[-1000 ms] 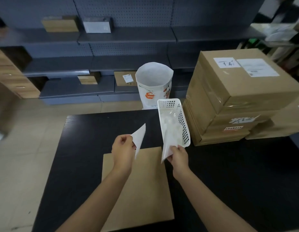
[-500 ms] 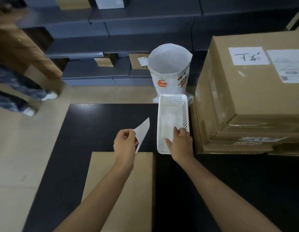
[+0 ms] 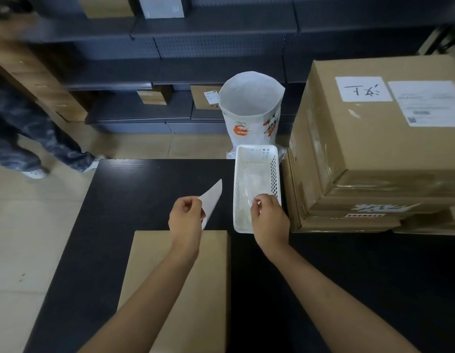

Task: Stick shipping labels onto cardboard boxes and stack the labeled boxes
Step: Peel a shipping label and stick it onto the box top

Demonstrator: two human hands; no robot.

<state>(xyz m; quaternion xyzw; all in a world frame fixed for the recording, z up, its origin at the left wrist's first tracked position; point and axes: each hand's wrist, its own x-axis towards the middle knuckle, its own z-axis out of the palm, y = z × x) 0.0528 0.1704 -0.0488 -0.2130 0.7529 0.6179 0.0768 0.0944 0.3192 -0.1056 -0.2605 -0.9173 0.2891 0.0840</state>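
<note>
A plain cardboard box point(image 3: 185, 289) lies flat on the black table point(image 3: 124, 200) right in front of me. My left hand point(image 3: 187, 220) pinches a white shipping label point(image 3: 212, 198) by its lower corner, above the box's far edge. My right hand point(image 3: 269, 217) hovers over the near end of a white perforated basket point(image 3: 274, 174). Its fingers are loosely curled, and I see nothing between them. Thin translucent sheets lie inside the basket. To the right rises a stack of labeled boxes point(image 3: 374, 154); the top one carries two white labels point(image 3: 425, 103).
A white sack point(image 3: 251, 110) stands open on the floor beyond the table. Dark shelving point(image 3: 170, 72) with small boxes lines the back wall. A person's legs point(image 3: 30, 138) are on the floor at the left. Bare table stretches at the lower right.
My right hand carried the white backing sheet to the basket, let it go inside, and now curls above the near end. The left hand keeps its label. A person has walked into view at the left.
</note>
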